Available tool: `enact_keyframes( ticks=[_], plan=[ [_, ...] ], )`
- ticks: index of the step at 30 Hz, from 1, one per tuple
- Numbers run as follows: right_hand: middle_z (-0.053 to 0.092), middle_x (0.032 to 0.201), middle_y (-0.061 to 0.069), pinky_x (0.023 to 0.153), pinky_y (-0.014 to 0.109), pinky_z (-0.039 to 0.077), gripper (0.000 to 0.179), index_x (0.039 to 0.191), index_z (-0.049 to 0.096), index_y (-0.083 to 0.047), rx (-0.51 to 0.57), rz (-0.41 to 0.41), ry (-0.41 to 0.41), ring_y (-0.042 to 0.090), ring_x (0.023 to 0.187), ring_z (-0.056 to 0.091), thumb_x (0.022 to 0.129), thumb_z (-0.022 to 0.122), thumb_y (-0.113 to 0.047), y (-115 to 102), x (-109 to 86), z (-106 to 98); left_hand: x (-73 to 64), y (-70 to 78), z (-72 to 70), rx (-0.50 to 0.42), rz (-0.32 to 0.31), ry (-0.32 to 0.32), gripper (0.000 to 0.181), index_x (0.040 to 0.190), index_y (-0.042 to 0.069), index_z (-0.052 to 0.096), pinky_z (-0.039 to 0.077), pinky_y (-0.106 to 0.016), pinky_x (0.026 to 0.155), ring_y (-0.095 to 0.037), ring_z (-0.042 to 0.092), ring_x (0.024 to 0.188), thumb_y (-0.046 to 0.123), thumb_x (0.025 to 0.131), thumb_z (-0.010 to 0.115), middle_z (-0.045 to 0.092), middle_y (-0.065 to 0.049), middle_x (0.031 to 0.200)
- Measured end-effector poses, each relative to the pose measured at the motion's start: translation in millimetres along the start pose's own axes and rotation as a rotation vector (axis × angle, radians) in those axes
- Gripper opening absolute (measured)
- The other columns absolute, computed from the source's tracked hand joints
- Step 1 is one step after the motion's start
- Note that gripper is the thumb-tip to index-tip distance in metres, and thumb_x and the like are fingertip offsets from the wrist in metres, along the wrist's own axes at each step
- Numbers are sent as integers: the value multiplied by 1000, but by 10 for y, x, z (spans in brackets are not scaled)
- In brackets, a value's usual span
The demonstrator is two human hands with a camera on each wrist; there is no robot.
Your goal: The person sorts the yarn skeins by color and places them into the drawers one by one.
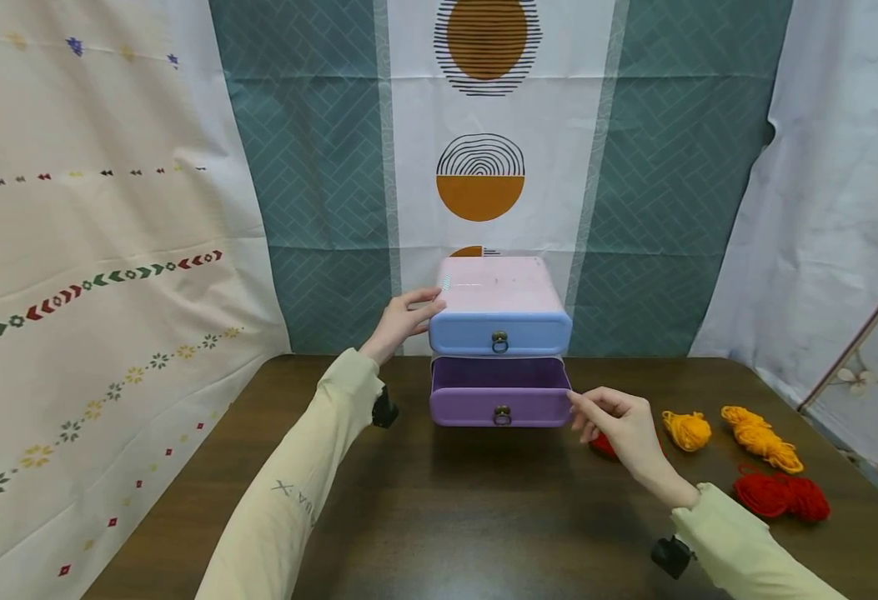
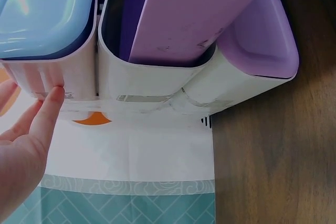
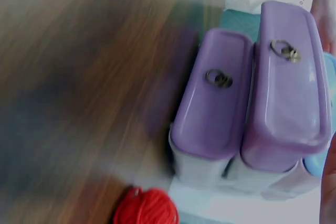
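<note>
Fingers on the drawer unit

Left hand first — fingers straight, tips pressing the upper left side of the drawer unit, gripping nothing. Right hand sits at the right corner of the purple drawer, fingertips touching its front edge, loosely extended — not clamped round anything. That drawer stands pulled out, below the closed blue drawer, at the back of the dark surface. Out to the right: red yarn and orange yarn. Risk, as I judge it: a one-sided shove could skew the drawer and jam it, or slide the light unit backward.
</note>
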State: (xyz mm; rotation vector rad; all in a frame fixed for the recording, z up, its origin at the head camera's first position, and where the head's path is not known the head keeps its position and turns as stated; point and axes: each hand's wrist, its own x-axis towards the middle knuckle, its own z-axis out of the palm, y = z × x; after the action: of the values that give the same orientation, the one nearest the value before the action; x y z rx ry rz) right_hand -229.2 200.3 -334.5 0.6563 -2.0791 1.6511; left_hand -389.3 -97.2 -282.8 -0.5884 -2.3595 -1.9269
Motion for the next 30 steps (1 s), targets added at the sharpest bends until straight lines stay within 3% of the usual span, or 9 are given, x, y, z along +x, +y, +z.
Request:
enact_keyframes(
  ticks=[14, 15, 21, 22, 25, 30],
  plan=[
    [63, 73, 16, 55, 28, 53, 12, 90, 63, 6, -9, 13, -71, 26, 61, 59, 90, 55, -4, 619, 89, -531, 32, 31, 26, 13, -9, 4, 49, 129, 12, 52, 48, -29, 81, -16, 52, 106, 32, 85, 64, 48, -6, 127],
    [64, 75, 14, 57, 27, 53, 13, 91, 64, 3, 40, -6, -89, 24, 63, 60, 90, 57, -8, 802, 95, -611, 33, 31, 27, 14, -10, 3, 50, 129, 12, 52, 48, -29, 81, -16, 52, 106, 32, 85, 64, 47, -6, 127],
    [64, 80, 17, 61, 34, 54, 17, 96, 62, 6, 31, 20, -114, 31, 68, 60, 91, 55, -9, 909, 118, -780, 39, 23, 20, 8, -8, 6, 50, 129, 11, 52, 48, -30, 81, -16, 52, 106, 31, 85, 64, 47, -6, 128],
    [63, 79, 19, 60, 35, 53, 17, 96, 61, 9, -20, 53, -103, 32, 67, 60, 92, 54, -5, 763, 116, -759, 40, 21, 19, 6, -6, 7, 50, 129, 11, 52, 48, -30, 81, -17, 52, 106, 31, 85, 64, 47, -6, 128],
    [63, 86, 20, 64, 36, 53, 19, 101, 58, 11, -38, 95, -131, 27, 72, 62, 92, 53, -5, 803, 118, -833, 43, 17, 23, 2, -3, 7, 49, 129, 11, 52, 48, -29, 81, -16, 52, 106, 31, 85, 64, 47, -6, 128],
    [64, 97, 11, 69, 34, 52, 23, 109, 58, 4, -129, 164, -168, 20, 80, 62, 90, 57, -10, 887, 85, -955, 48, 3, 27, -2, -11, 6, 49, 129, 11, 52, 48, -29, 81, -16, 53, 105, 30, 86, 64, 47, -6, 128]
  ],
)
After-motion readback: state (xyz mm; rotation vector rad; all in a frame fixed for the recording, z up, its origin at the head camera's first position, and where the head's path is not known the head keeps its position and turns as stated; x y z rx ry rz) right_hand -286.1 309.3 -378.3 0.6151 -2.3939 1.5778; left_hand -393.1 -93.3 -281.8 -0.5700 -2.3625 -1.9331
